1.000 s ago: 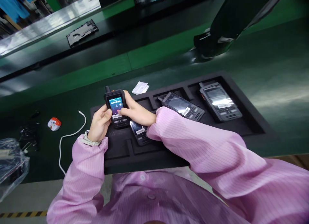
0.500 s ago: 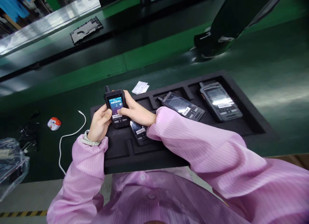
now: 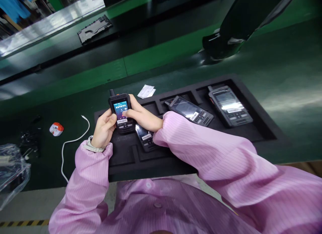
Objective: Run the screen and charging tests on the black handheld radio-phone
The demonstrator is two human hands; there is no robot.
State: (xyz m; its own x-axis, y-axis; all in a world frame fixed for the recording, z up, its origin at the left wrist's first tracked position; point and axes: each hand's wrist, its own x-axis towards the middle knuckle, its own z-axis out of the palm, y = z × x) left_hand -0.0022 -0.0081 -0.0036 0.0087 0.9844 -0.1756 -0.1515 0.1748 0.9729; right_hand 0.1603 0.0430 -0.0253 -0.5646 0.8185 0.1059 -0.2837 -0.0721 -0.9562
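Note:
A black handheld radio (image 3: pixel 120 108) with a stubby antenna and a lit colour screen is held upright between both hands over the left end of a black foam tray (image 3: pixel 123 156). My left hand (image 3: pixel 103 128) grips its left side, thumb at the lower edge of the screen. My right hand (image 3: pixel 141 114) wraps its right side, with the thumb on the lit screen. Beneath my right wrist a second radio (image 3: pixel 146 138) lies partly hidden in the tray. Two more, a tilted radio (image 3: pixel 190 109) and a larger-looking radio (image 3: pixel 230 104), rest farther right with dark screens.
A folded white paper (image 3: pixel 146 91) lies behind the tray. To the left are a white cable (image 3: pixel 75 140), a red-and-white item (image 3: pixel 56 129) and a clear plastic bag (image 3: pixel 12 173). Beyond, a dark plate-like part (image 3: pixel 94 29) sits on the conveyor; a black stand (image 3: pixel 223 46) rises at right.
My right thumb has shifted slightly up on the screen, where a red spot now shows. The dark part on the conveyor has moved a little right and away.

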